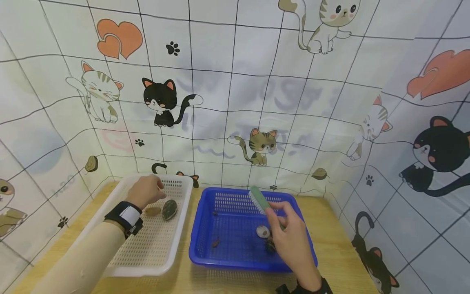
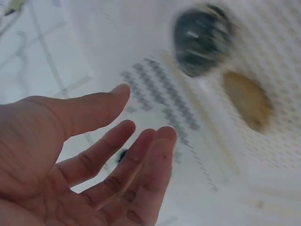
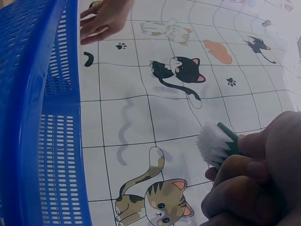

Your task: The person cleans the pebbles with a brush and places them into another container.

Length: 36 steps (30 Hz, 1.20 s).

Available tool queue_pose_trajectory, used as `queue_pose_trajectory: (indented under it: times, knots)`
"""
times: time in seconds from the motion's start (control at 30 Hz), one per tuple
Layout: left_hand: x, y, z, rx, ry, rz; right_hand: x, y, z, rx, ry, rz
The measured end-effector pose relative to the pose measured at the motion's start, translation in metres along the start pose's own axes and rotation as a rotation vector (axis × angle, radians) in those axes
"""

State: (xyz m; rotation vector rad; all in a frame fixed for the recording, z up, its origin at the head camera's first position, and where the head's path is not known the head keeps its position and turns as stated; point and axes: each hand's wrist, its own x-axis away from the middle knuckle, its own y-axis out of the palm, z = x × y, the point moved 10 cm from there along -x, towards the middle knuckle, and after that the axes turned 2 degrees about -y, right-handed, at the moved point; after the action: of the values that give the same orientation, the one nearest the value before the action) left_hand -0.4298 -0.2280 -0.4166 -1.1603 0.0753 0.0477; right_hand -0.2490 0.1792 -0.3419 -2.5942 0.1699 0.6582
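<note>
We judge that the work is partly done. In the white basket (image 1: 147,270) there lie two stones, a dark green stone (image 1: 169,210) and a brown stone (image 1: 152,211) just beside it. In the blue basket (image 1: 238,241) we see a pale stone (image 1: 262,231) and a dark stone (image 1: 270,246) near it, so at least these seem to be left. Some brown bits (image 1: 215,243) lie on its floor too; perhaps they are dirt from brushing.

Our right hand (image 1: 293,234) pinches the brush (image 1: 258,199) above the blue basket, with the bristles apart from every stone. Our left hand (image 1: 147,191) is over the far part of the white basket and holds nothing; its thumb and fingers stand apart, moderately wide.

The right hand covers part of the blue basket, so we cannot count what lies under it. The left arm hides some of the white basket. The left wrist view is blurred around the stones, and we cannot tell whether they are clean.
</note>
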Motion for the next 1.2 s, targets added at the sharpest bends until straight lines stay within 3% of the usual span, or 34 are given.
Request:
queue_pose_trajectory:
  times: [0.23,0.47,0.67,0.77,1.1,1.2]
  knots:
    - [0.011,-0.015,0.073,0.041,0.162,0.083,-0.005,0.0,0.026,0.005,0.03,0.003]
    - [0.029,0.001,0.144,0.073,0.285,0.023,-0.009,-0.005,0.041,0.036,0.047,0.009]
    - [0.041,0.024,0.196,0.062,0.456,-0.033,-0.011,-0.007,0.044,0.019,0.065,0.01]
    - [0.044,0.038,0.216,0.074,0.513,-0.076,-0.011,-0.008,0.047,0.022,0.08,0.014]
    - [0.044,0.107,0.267,-0.004,0.533,-0.255,-0.014,-0.021,0.058,0.094,0.112,0.047]
    - [0.046,0.124,0.28,-0.035,0.56,-0.28,-0.015,-0.025,0.059,0.105,0.111,0.053]
